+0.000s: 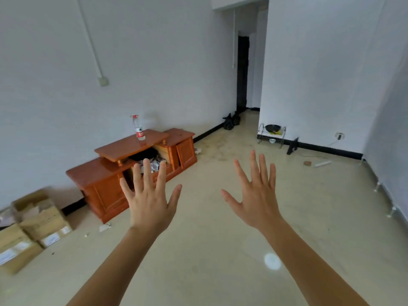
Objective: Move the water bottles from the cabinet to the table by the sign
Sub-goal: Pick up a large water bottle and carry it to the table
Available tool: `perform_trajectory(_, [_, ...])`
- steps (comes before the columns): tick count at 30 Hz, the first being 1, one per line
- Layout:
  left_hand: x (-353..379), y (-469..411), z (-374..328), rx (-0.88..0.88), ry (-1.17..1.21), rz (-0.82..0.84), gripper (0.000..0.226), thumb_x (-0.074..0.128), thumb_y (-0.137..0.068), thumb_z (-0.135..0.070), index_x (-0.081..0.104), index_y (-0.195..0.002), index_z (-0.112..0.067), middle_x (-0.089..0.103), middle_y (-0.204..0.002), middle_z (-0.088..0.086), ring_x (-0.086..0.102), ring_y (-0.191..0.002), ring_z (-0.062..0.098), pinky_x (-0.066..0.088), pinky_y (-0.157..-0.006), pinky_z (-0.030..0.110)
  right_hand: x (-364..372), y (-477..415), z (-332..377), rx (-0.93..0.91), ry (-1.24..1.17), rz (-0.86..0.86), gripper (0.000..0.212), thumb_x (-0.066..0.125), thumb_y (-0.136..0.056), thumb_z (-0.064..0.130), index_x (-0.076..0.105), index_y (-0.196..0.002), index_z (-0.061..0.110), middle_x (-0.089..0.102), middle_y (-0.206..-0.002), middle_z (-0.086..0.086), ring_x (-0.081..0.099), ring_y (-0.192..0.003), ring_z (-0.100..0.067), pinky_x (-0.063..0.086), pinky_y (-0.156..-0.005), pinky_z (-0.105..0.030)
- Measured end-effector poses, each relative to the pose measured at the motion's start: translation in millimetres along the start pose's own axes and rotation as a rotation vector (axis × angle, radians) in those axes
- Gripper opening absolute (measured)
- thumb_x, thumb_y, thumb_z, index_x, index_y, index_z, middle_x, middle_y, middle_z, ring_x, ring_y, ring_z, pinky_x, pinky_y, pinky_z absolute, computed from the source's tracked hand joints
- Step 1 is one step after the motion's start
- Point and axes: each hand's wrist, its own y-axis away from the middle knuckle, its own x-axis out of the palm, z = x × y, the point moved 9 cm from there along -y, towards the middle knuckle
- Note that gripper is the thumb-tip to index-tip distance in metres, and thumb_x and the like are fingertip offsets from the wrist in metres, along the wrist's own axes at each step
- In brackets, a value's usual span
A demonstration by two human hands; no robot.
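Orange-brown wood marks the low cabinet (95, 173) against the white wall on the left of the head view. One water bottle (139, 129), clear with a red label and red cap, stands upright on the cabinet's raised top. The middle compartment is open and holds dark and pale clutter; whether more bottles lie in there cannot be told. Both arms reach out over the pale floor (220, 250). The left hand (150, 204) and the right hand (257, 202) are each spread wide, fingers straight and apart, backs to the camera, holding and touching nothing, well apart from the bottle. Cardboard boxes (37, 221) sit on the floor left of the cabinet, black bags (230, 122) lie near the dark doorway, and a metal rack (272, 134) with a dark pan stands by the far wall. No surface with a sign shows anywhere here. As far as can be judged, the task is at its start: the bottle in sight is not yet picked up, and the walk to the cabinet, the grasp and the carry to the surface all remain.
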Motion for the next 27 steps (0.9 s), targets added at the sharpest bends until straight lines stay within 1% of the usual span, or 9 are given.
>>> perform_trajectory(3, [39, -50, 3, -0.047, -0.062, 0.062, 0.080, 0.004, -0.095, -0.073, 0.007, -0.162, -0.029, 0.000, -0.170, 0.012, -0.003, -0.156, 0.036, 0.000, -0.121, 0.065, 61, -60, -11, -0.062, -0.049, 0.077, 0.089, 0.032, -0.095, 0.077, 0.011, -0.164, 0.025, -0.010, -0.170, -0.018, -0.006, -0.156, -0.039, 0.004, -0.124, -0.062])
perform_trajectory(5, [56, -74, 10, -0.073, -0.103, 0.070, 0.081, 0.002, -0.095, -0.073, 0.006, -0.162, -0.028, 0.001, -0.170, 0.012, -0.003, -0.156, 0.036, 0.000, -0.121, 0.065, 93, -91, -7, -0.125, -0.059, 0.108, 0.090, 0.029, -0.095, 0.079, 0.006, -0.164, 0.026, -0.014, -0.169, -0.017, -0.008, -0.157, -0.037, 0.005, -0.124, -0.062])
perform_trajectory(7, [85, -93, 29, -0.151, -0.143, 0.115, 0.081, 0.002, -0.095, -0.072, 0.007, -0.162, -0.026, 0.004, -0.170, 0.013, -0.001, -0.156, 0.036, 0.001, -0.121, 0.066, 139, -123, 0, -0.165, -0.101, 0.181, 0.091, 0.024, -0.095, 0.081, 0.002, -0.164, 0.028, -0.019, -0.169, -0.014, -0.012, -0.156, -0.036, 0.002, -0.125, -0.061])
perform_trajectory(10, [121, -104, 58, -0.258, -0.151, 0.171, 0.082, 0.002, -0.095, -0.072, 0.006, -0.162, -0.025, 0.005, -0.169, 0.013, 0.001, -0.156, 0.036, 0.004, -0.122, 0.066, 194, -151, 20, -0.219, -0.173, 0.251, 0.089, 0.020, -0.094, 0.082, 0.003, -0.164, 0.029, -0.022, -0.168, -0.012, -0.013, -0.156, -0.035, -0.001, -0.125, -0.059])
perform_trajectory(12, [152, -120, 84, -0.319, -0.147, 0.196, 0.083, 0.001, -0.095, -0.072, 0.009, -0.162, -0.023, 0.009, -0.169, 0.013, 0.004, -0.156, 0.036, 0.007, -0.122, 0.066, 240, -179, 43, -0.288, -0.225, 0.291, 0.087, 0.022, -0.095, 0.080, 0.007, -0.164, 0.029, -0.018, -0.169, -0.012, -0.011, -0.157, -0.035, 0.002, -0.125, -0.060])
perform_trajectory(15, [171, -153, 118, -0.361, -0.112, 0.146, 0.079, 0.013, -0.098, -0.069, 0.023, -0.160, -0.020, 0.024, -0.165, 0.017, 0.019, -0.153, 0.039, 0.018, -0.119, 0.068, 283, -227, 78, -0.369, -0.274, 0.259, 0.082, 0.031, -0.099, 0.073, 0.013, -0.164, 0.026, -0.009, -0.170, -0.015, -0.008, -0.157, -0.034, 0.007, -0.125, -0.060])
perform_trajectory(19, [187, -243, 176, -0.398, -0.133, -0.004, 0.073, 0.027, -0.100, -0.062, 0.028, -0.157, -0.017, 0.026, -0.163, 0.020, 0.022, -0.151, 0.041, 0.020, -0.116, 0.069, 327, -323, 138, -0.472, -0.305, 0.125, 0.076, 0.034, -0.101, 0.067, 0.024, -0.162, 0.023, 0.003, -0.170, -0.018, -0.001, -0.157, -0.036, 0.009, -0.125, -0.059])
perform_trajectory(23, [208, -345, 219, -0.424, -0.121, -0.032, 0.073, 0.022, -0.102, -0.063, 0.021, -0.159, -0.019, 0.018, -0.166, 0.017, 0.014, -0.153, 0.039, 0.015, -0.118, 0.067, 368, -419, 179, -0.502, -0.309, 0.073, 0.075, 0.038, -0.100, 0.066, 0.032, -0.160, 0.021, 0.009, -0.169, -0.019, 0.007, -0.156, -0.042, 0.006, -0.124, -0.058])
perform_trajectory(27, [243, -436, 250, -0.405, -0.119, -0.019, 0.076, 0.019, -0.099, -0.066, 0.022, -0.160, -0.019, 0.017, -0.167, 0.016, 0.015, -0.154, 0.038, 0.013, -0.120, 0.064, 417, -505, 178, -0.471, -0.267, 0.042, 0.074, 0.037, -0.100, 0.066, 0.034, -0.159, 0.021, 0.012, -0.169, -0.020, 0.007, -0.156, -0.041, 0.007, -0.124, -0.059])
